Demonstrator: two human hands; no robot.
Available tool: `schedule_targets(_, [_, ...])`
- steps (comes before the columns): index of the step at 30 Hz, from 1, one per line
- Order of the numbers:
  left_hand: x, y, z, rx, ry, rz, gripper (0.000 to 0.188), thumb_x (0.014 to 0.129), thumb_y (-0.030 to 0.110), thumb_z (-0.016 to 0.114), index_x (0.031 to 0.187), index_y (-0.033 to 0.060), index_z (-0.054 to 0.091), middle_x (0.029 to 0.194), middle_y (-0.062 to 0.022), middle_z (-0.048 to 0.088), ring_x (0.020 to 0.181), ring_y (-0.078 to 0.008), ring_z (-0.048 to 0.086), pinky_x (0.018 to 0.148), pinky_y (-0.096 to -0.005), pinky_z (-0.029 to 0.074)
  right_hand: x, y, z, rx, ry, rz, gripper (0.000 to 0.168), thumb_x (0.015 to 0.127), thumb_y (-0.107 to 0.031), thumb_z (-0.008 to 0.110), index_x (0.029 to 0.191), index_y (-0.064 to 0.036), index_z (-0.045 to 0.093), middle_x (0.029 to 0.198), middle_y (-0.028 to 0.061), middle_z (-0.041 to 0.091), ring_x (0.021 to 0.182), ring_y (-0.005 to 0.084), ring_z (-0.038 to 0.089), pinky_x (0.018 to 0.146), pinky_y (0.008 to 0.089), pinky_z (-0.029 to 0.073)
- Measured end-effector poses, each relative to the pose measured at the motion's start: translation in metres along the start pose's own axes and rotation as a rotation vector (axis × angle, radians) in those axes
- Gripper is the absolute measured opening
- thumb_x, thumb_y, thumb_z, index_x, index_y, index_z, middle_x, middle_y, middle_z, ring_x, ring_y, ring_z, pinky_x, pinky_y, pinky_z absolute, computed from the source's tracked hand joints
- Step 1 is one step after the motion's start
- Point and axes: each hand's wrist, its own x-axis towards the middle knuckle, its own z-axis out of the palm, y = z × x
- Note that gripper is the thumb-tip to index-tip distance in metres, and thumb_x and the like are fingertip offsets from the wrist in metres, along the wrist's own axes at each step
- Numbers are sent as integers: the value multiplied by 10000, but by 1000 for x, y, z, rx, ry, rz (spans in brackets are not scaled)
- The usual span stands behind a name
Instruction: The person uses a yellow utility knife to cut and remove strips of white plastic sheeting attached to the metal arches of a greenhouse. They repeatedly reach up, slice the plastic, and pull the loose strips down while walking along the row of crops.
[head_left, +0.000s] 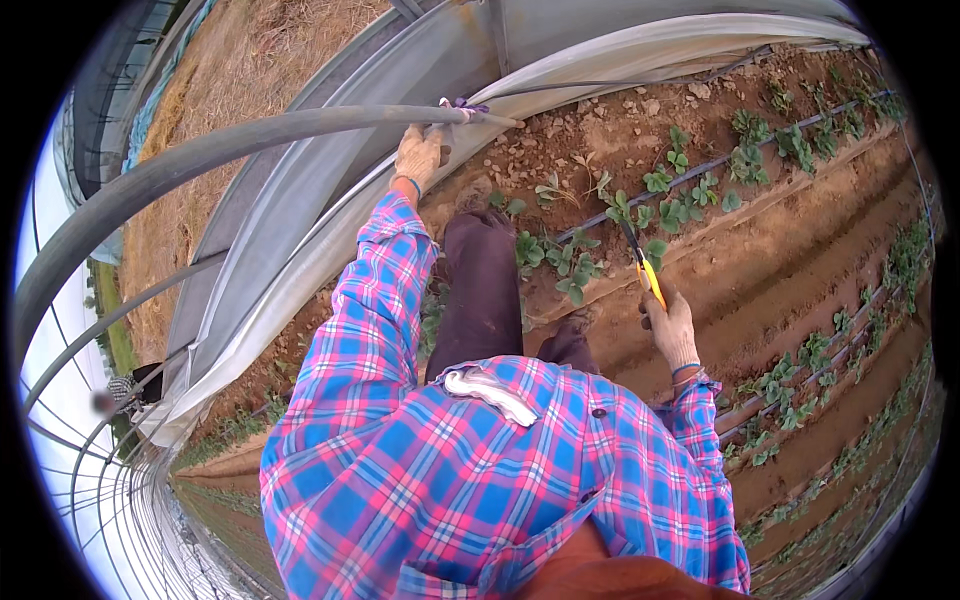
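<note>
My left hand (420, 156), in a light work glove, is raised to a curved metal greenhouse pipe (300, 124), just below a purple and pink tie (466, 109) wound round it. A bit of clear material shows by its fingers; whether they grip it or the pipe I cannot tell. In my gloved right hand (667, 322) is a cutting tool with yellow and orange handles (651, 282), probably pruning shears or scissors. Its dark blades point up towards leafy green plants (619, 207) on the soil bed.
Plastic sheeting (360, 202) hangs along the tunnel's side, with dry straw (262, 45) outside. Drip lines (679, 178) run along the planted rows. Soil furrows (750, 247) lie to the right. Another person (124, 390) is far off at the left, beside the sheeting.
</note>
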Motion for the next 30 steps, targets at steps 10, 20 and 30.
schedule_targets(10, [46, -50, 8, 252, 180, 220, 431, 960, 403, 714, 1214, 57, 678, 929, -57, 723, 795, -131, 689, 719, -293, 554, 158, -141, 103, -204, -236, -331, 479, 958, -247, 626, 1402, -78, 571, 1112, 232, 702, 1020, 393, 680, 882, 431, 523])
schedule_targets(20, [62, -17, -3, 573, 199, 445, 272, 898, 159, 741, 1147, 53, 719, 1043, -133, 717, 936, -291, 721, 846, -390, 565, 246, -209, 126, -475, -380, -599, 462, 959, -240, 633, 1395, -95, 588, 1185, 238, 687, 1060, 433, 664, 884, 484, 545])
schedule_targets(30, [74, -16, -12, 632, 180, 541, 436, 783, 210, 833, 1178, 140, 663, 1105, -119, 674, 949, -364, 697, 773, -465, 572, 256, -259, 116, -1062, -427, -754, 557, 945, -207, 670, 1475, -150, 509, 942, 158, 648, 849, 376, 667, 741, 474, 539])
